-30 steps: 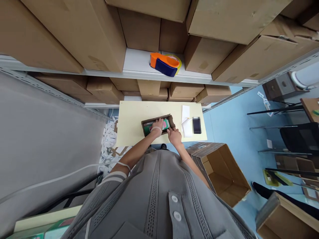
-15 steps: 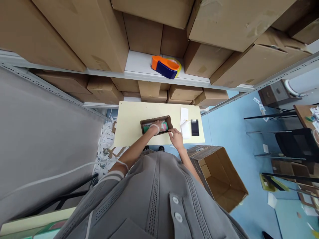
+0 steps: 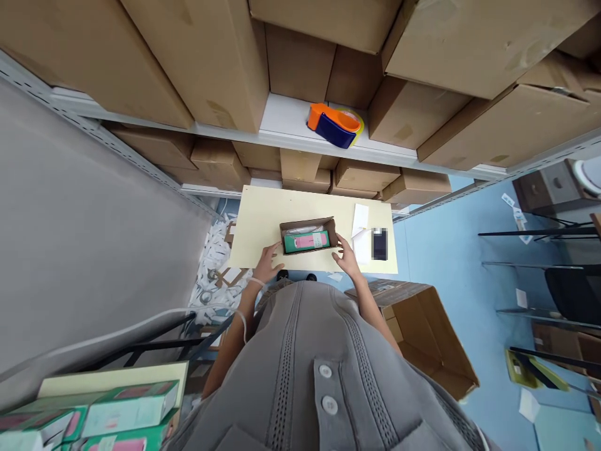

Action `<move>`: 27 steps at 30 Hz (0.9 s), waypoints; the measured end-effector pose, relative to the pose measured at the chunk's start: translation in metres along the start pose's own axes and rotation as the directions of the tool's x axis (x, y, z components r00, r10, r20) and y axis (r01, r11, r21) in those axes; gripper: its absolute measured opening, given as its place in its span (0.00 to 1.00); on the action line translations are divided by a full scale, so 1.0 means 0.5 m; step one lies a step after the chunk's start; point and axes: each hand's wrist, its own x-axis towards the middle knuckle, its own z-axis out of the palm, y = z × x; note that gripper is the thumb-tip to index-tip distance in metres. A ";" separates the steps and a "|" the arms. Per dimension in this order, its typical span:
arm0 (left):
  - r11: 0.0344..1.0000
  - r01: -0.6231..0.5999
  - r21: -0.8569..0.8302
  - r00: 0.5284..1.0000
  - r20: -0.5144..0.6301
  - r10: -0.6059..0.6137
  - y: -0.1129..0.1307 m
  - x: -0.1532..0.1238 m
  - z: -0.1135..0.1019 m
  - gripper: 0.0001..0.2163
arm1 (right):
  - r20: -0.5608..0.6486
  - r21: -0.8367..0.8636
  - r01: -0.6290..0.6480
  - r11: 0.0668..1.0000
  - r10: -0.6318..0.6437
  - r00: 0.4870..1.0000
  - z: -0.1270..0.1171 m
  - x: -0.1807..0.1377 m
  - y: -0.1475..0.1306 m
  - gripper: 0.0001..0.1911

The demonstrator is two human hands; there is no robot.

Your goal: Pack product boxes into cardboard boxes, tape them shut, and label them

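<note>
A small open cardboard box point(image 3: 334, 233) stands on the pale yellow table point(image 3: 263, 213). Inside it lies a green and pink product box point(image 3: 307, 241), with clear plastic wrapping point(image 3: 303, 230) behind. My left hand point(image 3: 267, 264) is just off the box's near left corner, fingers spread and holding nothing. At the right end of the box, my right hand point(image 3: 346, 255) has its fingers apart, the fingertips at or very close to the cardboard wall; whether they touch it I cannot tell.
White papers point(image 3: 360, 225) and a dark phone-like object point(image 3: 379, 243) lie on the table's right. An orange and blue tape dispenser point(image 3: 334, 125) sits on the shelf. A large open carton point(image 3: 427, 338) stands right; green product boxes point(image 3: 131, 407) are stacked lower left.
My left hand has come out of the cardboard box and moved left to its near corner, uncovering the product box. My right hand has shifted along the right end. The view has turned slightly.
</note>
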 end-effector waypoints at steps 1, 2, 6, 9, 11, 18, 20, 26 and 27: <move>0.999 0.006 -0.037 1.000 -0.019 -0.007 0.001 0.006 0.015 0.32 | -0.012 0.001 -0.006 1.000 0.006 1.000 0.004 0.005 -0.001 0.38; 0.998 0.014 -0.065 0.999 -0.046 -0.017 0.003 0.013 0.028 0.31 | -0.022 -0.004 -0.010 1.000 0.010 1.000 0.007 0.009 -0.002 0.37; 0.999 0.041 -0.012 0.995 -0.088 -0.042 0.011 0.041 0.054 0.25 | 0.015 -0.115 0.028 0.993 -0.026 1.000 0.012 0.023 -0.009 0.29; 0.990 0.083 0.117 0.996 -0.045 -0.078 0.015 0.055 0.053 0.22 | 0.033 -0.263 0.034 0.964 -0.027 0.999 0.014 0.032 -0.014 0.22; 0.981 0.111 0.160 0.994 -0.024 -0.108 0.018 0.064 0.048 0.21 | 0.050 -0.326 0.022 0.945 -0.006 0.999 0.013 0.041 -0.019 0.19; 0.979 0.203 0.030 0.965 -0.176 -0.194 0.020 0.091 0.036 0.12 | -0.001 -0.500 -0.126 0.857 0.145 0.990 0.010 0.082 -0.047 0.19; 0.972 0.231 -0.029 0.941 -0.246 -0.231 0.023 0.096 0.035 0.08 | -0.044 -0.535 -0.190 0.823 0.198 0.979 0.017 0.089 -0.053 0.22; 0.962 0.258 0.092 0.904 -0.374 -0.207 0.055 0.112 0.031 0.28 | -0.161 -0.594 -0.240 0.768 0.179 0.971 0.036 0.107 -0.061 0.36; 0.961 0.229 0.154 0.915 -0.370 -0.159 0.062 0.114 0.028 0.32 | -0.170 -0.595 -0.208 0.777 0.131 0.977 0.035 0.113 -0.062 0.38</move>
